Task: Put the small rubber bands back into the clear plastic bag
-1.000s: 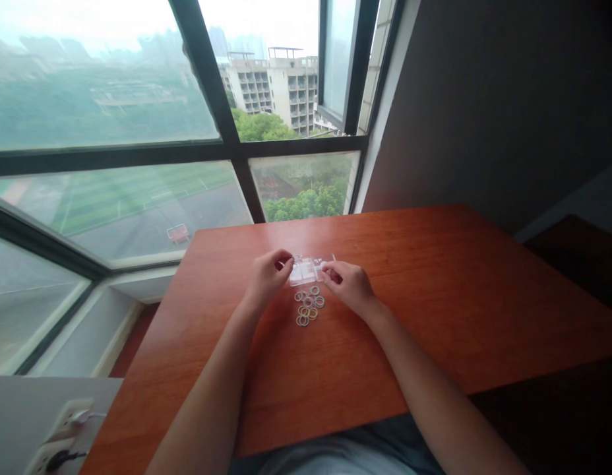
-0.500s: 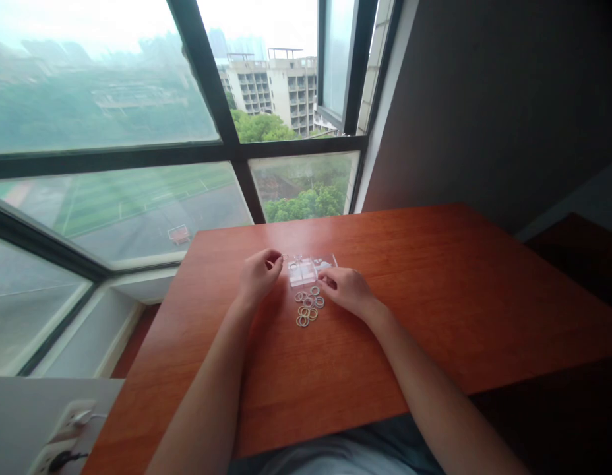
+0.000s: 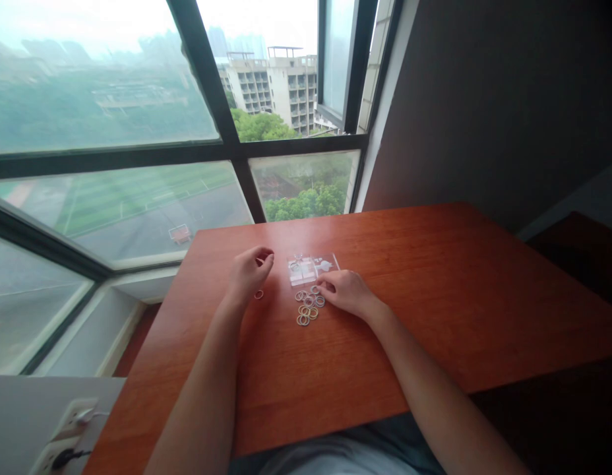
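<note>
A clear plastic box (image 3: 302, 272) with small compartments lies on the table, its transparent lid (image 3: 328, 263) at the right. Several pale, thin rings (image 3: 308, 301) are spread just in front of it. My left hand (image 3: 251, 269) is raised left of the box, fingers curled together; whatever they may hold is too small to make out. One lone ring (image 3: 259, 295) lies below it. At the right end of the rings, my right hand (image 3: 349, 291) rests with thumb and fingertips close together at the topmost ring (image 3: 314, 289).
The reddish-brown wooden table (image 3: 434, 290) extends far to the right. Behind it stand dark-framed windows (image 3: 239, 150), one pane swung outward. Wall sockets with plugs (image 3: 68, 429) are at the lower left, beside the table edge.
My left hand has moved left, away from the box, and the lone ring now shows below it. My right hand has shifted slightly down from the box toward the rings.
</note>
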`<action>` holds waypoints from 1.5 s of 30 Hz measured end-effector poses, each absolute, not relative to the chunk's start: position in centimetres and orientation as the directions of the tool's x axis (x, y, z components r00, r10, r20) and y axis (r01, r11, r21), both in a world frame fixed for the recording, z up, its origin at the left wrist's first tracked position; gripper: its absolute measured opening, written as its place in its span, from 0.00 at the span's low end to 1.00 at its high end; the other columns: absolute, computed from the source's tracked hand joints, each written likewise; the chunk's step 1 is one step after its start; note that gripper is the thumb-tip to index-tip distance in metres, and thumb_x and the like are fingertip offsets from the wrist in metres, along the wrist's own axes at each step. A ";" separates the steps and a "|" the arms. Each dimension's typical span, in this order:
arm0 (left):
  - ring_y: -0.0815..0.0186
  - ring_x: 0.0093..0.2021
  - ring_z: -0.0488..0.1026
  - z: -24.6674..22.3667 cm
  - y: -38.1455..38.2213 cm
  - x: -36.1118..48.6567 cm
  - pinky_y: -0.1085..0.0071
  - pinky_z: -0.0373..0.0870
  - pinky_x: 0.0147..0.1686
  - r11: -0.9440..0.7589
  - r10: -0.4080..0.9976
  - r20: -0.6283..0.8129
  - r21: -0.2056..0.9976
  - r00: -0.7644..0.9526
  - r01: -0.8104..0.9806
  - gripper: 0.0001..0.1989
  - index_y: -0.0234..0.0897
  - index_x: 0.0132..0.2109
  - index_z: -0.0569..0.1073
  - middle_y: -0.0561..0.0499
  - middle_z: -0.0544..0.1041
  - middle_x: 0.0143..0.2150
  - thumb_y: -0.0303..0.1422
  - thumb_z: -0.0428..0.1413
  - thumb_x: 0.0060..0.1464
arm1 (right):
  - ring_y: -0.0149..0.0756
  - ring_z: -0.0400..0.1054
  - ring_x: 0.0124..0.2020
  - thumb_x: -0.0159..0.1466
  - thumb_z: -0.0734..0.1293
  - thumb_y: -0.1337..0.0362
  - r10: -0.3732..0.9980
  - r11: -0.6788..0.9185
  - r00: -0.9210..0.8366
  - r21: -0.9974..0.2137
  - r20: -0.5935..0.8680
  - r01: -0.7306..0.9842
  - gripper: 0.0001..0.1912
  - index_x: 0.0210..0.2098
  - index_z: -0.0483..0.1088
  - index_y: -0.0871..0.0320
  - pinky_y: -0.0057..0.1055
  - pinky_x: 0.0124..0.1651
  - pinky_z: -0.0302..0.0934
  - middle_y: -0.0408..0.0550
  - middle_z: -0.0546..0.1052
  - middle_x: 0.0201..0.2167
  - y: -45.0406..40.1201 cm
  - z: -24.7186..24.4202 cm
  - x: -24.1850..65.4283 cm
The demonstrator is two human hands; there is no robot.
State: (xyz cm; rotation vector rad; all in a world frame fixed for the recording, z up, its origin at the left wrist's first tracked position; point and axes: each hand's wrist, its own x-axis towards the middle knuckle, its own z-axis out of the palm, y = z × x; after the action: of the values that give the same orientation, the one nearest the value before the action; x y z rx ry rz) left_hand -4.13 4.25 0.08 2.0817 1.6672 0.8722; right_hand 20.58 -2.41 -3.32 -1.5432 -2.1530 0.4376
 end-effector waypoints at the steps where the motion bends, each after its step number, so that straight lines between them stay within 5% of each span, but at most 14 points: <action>1: 0.63 0.33 0.75 0.5 4.3 -4.7 0.72 0.66 0.32 -0.230 0.968 0.215 0.579 0.126 0.782 0.15 0.36 0.40 0.78 0.47 0.80 0.34 0.41 0.53 0.55 | 0.31 0.70 0.30 0.62 0.68 0.62 0.947 0.322 -0.271 -0.501 0.174 0.803 0.06 0.37 0.77 0.52 0.27 0.31 0.52 0.42 0.79 0.29 -2.4 -3.3 20.6; 6: 0.60 0.28 0.75 1.9 3.9 -7.2 0.72 0.60 0.24 -0.099 0.966 -0.190 0.354 0.175 0.930 0.10 0.39 0.30 0.78 0.48 0.80 0.28 0.39 0.55 0.48 | 0.31 0.69 0.30 0.62 0.68 0.62 0.949 0.314 -0.271 -0.490 0.160 0.813 0.06 0.37 0.78 0.51 0.27 0.31 0.51 0.41 0.79 0.29 -2.5 -3.2 20.5; 13: 0.62 0.25 0.77 1.6 2.8 -5.9 0.74 0.67 0.22 -0.014 0.832 -0.432 0.610 0.348 0.792 0.08 0.37 0.27 0.76 0.47 0.81 0.28 0.37 0.57 0.44 | 0.31 0.69 0.29 0.63 0.68 0.61 0.951 0.310 -0.270 -0.484 0.151 0.818 0.06 0.38 0.77 0.51 0.26 0.31 0.51 0.42 0.78 0.29 -2.5 -3.2 20.6; 24: 0.64 0.25 0.76 1.9 1.3 -1.9 0.75 0.69 0.24 -0.111 0.664 -0.401 0.782 0.631 0.614 0.10 0.34 0.28 0.79 0.47 0.80 0.26 0.34 0.56 0.48 | 0.30 0.67 0.28 0.62 0.67 0.62 0.947 0.321 -0.292 -0.488 0.136 0.812 0.06 0.37 0.77 0.51 0.26 0.30 0.49 0.41 0.77 0.27 -2.4 -3.2 20.7; 35: 0.65 0.25 0.75 1.4 1.3 -1.7 0.75 0.69 0.24 -0.102 0.688 -0.377 0.795 0.620 0.598 0.11 0.33 0.29 0.77 0.46 0.80 0.28 0.37 0.56 0.50 | 0.28 0.66 0.26 0.59 0.68 0.67 0.952 0.302 -0.272 -0.575 0.140 0.760 0.04 0.34 0.77 0.54 0.25 0.31 0.52 0.40 0.75 0.25 -2.3 -3.3 20.7; 41: 0.65 0.25 0.75 0.9 1.6 -1.9 0.74 0.68 0.24 -0.116 0.726 -0.332 0.804 0.602 0.583 0.12 0.33 0.36 0.77 0.47 0.80 0.29 0.38 0.56 0.51 | 0.28 0.64 0.24 0.60 0.68 0.65 0.942 0.325 -0.158 -0.685 0.296 0.652 0.04 0.34 0.76 0.56 0.24 0.31 0.55 0.39 0.74 0.22 -2.1 -3.2 20.8; 45: 0.67 0.28 0.73 1.1 1.6 -1.6 0.75 0.66 0.27 -0.276 0.782 -0.141 0.795 0.608 0.540 0.10 0.34 0.34 0.77 0.48 0.78 0.29 0.35 0.55 0.53 | 0.28 0.64 0.23 0.60 0.68 0.65 0.932 0.329 -0.091 -0.713 0.351 0.619 0.04 0.33 0.76 0.56 0.24 0.30 0.56 0.40 0.74 0.23 -1.9 -3.3 20.8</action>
State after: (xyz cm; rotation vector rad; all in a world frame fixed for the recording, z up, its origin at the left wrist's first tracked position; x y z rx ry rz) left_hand -1.60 1.61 1.10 1.9618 1.0477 0.3502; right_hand 20.78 -1.93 -3.34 -1.3801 -1.8033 0.4989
